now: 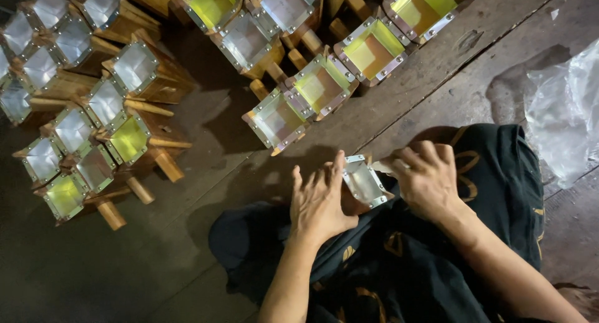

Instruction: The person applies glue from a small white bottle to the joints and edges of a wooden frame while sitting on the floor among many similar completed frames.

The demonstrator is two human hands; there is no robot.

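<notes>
Square wooden box (pixel 364 181) with metal-edged shiny face, on the lap over dark cloth (pixel 399 267); left hand (pixel 319 201) flat against its side, fingers open, right hand (pixel 426 176) gripping its far corner; seemingly light, rigid, best held by frame

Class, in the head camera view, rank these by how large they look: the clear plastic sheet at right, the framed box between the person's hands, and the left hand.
1. Clear plastic sheet, though cut off by the frame edge.
2. Left hand.
3. Framed box, partly hidden by both hands, so its rank is unsure.
</notes>
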